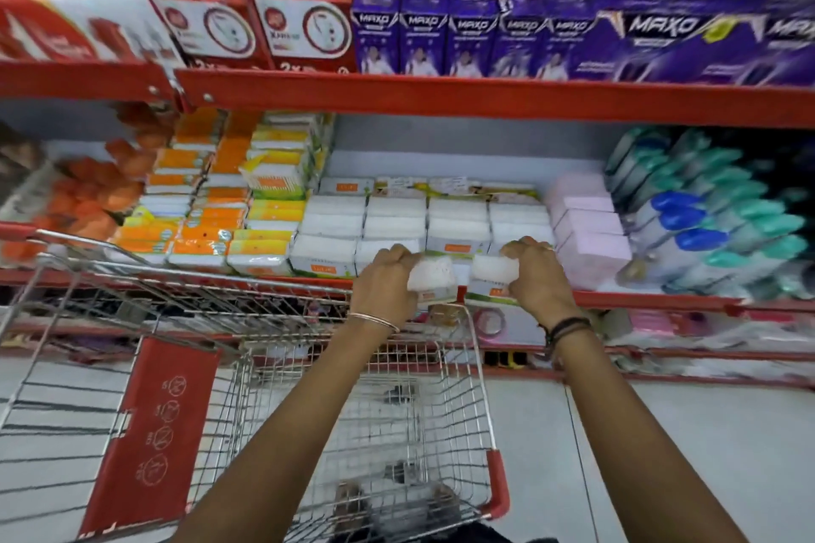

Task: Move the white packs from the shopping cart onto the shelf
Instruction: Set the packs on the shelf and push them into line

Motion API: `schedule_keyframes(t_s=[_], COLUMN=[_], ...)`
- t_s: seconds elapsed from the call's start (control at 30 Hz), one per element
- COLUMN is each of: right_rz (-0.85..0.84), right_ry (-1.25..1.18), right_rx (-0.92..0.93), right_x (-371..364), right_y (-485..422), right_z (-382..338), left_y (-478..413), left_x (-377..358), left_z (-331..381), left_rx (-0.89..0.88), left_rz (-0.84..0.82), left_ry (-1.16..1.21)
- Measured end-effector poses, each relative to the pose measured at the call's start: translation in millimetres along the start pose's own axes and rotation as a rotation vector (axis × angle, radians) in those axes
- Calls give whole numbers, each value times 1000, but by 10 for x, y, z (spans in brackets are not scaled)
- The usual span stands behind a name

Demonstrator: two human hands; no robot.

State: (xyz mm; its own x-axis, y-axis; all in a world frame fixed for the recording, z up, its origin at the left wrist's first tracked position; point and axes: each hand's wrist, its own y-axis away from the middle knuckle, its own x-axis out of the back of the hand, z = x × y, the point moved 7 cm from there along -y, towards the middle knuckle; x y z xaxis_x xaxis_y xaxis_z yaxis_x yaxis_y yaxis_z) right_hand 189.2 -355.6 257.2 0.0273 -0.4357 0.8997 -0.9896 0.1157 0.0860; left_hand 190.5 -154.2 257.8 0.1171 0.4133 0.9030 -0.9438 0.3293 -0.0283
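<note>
Both hands are placing packs at the shelf [617, 298] front, twelve o'clock of the cart [476, 366]: left hand [388, 278] gripping one pack [434, 276], right hand [536, 273] another pack [494, 269]. Next likely calls for pushing them in.

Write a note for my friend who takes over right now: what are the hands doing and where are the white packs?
Left hand: gripping one white pack at the shelf's front edge.
Right hand: gripping another white pack beside it.
Both packs are over the red shelf edge, in front of the stacked white packs, not yet let go.
Done: several rows of white packs already sit on the shelf between the orange packs and pink packs.
Left: set these two down. The shopping cart shows no clear white packs; its bottom is blurry, so check it.
</note>
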Motion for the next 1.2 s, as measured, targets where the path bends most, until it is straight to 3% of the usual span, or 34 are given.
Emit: schedule_keyframes(t_s=[0.27, 0.67, 1.0, 1.1, 1.2], right_rz=[50, 11, 110, 291, 345], right_ry=[37, 54, -108, -326, -757], right_rx=[-28, -21, -30, -148, -501], right_x=[179, -66, -195, -129, -334], right_y=[-258, -467, -317, -138, -16], right_z=[324, 482, 554, 560, 755], left_y=[-343, -672, -717, -526, -264], left_x=[-236, -623, -912, -798, -787], left_z=[414, 396, 336, 334, 247], left_rx=[-54, -48, -104, 4, 363], left_rz=[37, 46, 26, 235, 465], left_ry=[40, -4, 49, 268, 605])
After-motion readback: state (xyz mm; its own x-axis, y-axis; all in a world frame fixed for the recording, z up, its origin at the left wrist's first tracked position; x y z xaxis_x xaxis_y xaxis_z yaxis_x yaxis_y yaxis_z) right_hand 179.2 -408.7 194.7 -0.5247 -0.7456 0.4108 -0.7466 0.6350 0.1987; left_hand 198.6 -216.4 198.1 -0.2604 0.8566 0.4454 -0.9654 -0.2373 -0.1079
